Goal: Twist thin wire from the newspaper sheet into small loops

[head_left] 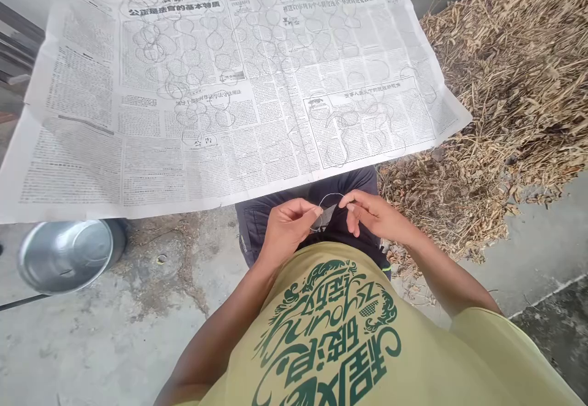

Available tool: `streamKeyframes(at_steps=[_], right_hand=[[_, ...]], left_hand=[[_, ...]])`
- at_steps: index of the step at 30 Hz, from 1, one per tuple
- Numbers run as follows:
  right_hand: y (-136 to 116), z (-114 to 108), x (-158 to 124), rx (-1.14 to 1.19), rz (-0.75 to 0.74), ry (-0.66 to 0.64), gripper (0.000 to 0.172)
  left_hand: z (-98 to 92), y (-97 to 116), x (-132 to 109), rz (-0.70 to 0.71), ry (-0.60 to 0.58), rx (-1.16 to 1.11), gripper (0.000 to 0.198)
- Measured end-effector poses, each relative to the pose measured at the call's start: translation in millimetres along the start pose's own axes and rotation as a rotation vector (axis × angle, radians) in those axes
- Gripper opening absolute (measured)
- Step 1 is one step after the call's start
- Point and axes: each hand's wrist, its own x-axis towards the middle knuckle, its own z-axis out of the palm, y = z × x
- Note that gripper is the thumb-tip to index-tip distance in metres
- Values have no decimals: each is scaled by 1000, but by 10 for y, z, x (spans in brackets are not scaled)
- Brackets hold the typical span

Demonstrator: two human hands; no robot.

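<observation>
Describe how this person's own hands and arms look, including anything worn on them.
The left hand and right hand are ungloved, with no ring or watch visible. The left arm and right arm are bare below the short sleeves of a pale yellow-green shirt; its front carries a dark green print of lettering and swirls.

Yellow-green shirt [432, 351], dark green print [351, 337]; white newspaper [151, 173], black type.
Thin grey rings [151, 43] make a scattered, partly overlapping pattern over the newspaper's columns [275, 158] and bold headlines [174, 8]; the wire [331, 195] is pale silver, the trousers [250, 234] dark navy, the pot [41, 262] silvery grey, the floor [114, 345] pale grey with brown stains [158, 283], the straw [505, 87] streaky tan and brown.
</observation>
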Motion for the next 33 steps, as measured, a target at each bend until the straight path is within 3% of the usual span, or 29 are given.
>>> streamKeyframes(at_steps=[3,5,10,13,16,21,24,33], right_hand=[[-2,25,-30,-303,-19,66,18],[20,116,-15,-354,-8,136,18],[78,412,87,-16,53,316,21],[70,388,106,70,51,264,30],[23,182,68,-39,7,177,34],[-77,-76,45,-141,-83,184,25],[-85,-65,91,-107,-82,144,23],[-16,49,233,-80,-110,181,25]], left_hand=[[36,3,-21,10,11,45,22],[87,-17,-39,21,33,81,23],[187,-99,-31,13,34,62,25],[163,-100,8,-33,34,-17,24],[104,-69,39,-74,-2,-79,25],[69,-42,47,-131,-57,-105,30],[69,-56,53,-152,-87,-102,35],[32,-102,102,-222,-227,-84,46]])
